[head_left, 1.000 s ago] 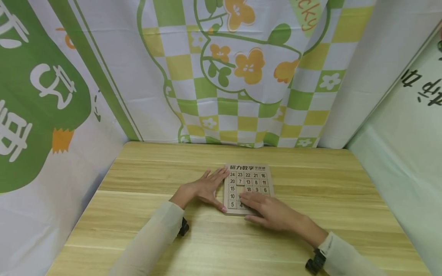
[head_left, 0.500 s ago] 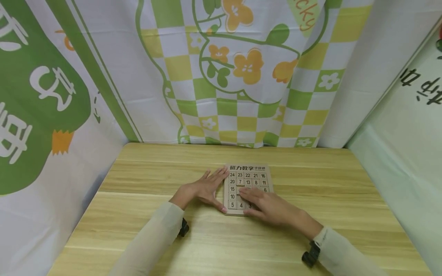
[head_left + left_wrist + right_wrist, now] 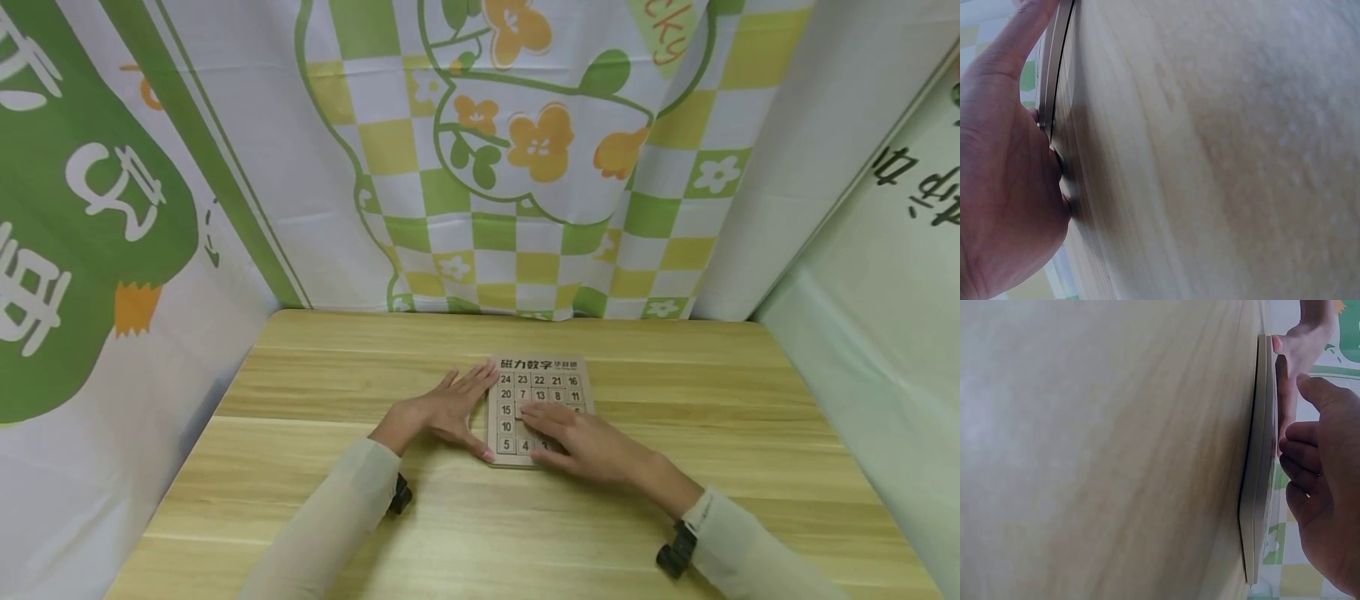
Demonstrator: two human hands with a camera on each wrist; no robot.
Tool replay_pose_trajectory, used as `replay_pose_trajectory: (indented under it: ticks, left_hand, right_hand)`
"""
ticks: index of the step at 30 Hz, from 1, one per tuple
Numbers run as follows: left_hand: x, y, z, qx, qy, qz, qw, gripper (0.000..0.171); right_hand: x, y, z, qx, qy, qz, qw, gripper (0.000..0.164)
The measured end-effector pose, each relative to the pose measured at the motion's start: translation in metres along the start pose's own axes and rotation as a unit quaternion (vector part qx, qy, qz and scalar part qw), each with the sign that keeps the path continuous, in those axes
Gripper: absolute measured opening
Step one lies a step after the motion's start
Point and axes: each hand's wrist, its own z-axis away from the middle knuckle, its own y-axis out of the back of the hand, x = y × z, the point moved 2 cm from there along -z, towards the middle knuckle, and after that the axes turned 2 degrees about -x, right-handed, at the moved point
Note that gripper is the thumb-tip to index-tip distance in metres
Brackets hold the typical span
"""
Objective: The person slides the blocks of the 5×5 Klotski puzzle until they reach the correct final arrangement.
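A wooden number sliding puzzle lies flat on the table, with its printed heading at the far side. My left hand is spread along its left edge, the fingers at the upper left side and the thumb at the near left corner. My right hand lies over the right part, its fingertips touching a tile in the third row, just right of the 15 tile. A bare slot shows just below those fingertips, right of the 10 tile. The right hand hides several tiles. In the right wrist view the puzzle's side edge shows.
The puzzle rests on a light wood-grain table. A patterned green, yellow and white curtain hangs behind the table, and printed cloths hang at the left and right. Each wrist wears a black camera mount.
My right hand has moved slightly away from me over the puzzle, and a tile has slid from the fourth row up into the third-row gap. The left hand stays in place.
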Motion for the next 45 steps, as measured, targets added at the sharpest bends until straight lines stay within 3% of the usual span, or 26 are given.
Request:
replay_pose_trajectory:
  ticks: [11,28,45]
  left_hand:
    - [-0.001,-0.001,0.000,-0.001,0.001,-0.002,1.0000,0.142]
    - [-0.001,-0.001,0.000,0.001,-0.004,-0.003,1.0000,0.141]
    - [0.000,0.000,0.000,0.007,-0.007,-0.015,0.9998,0.140]
  right_hand:
    - [-0.001,0.008,0.013,0.002,-0.009,0.000,1.000,0.061]
    - [-0.006,0.011,0.039,0.024,0.024,0.043,0.999,0.056]
    - [-0.013,-0.002,0.031,0.032,0.039,0.025,0.998,0.060]
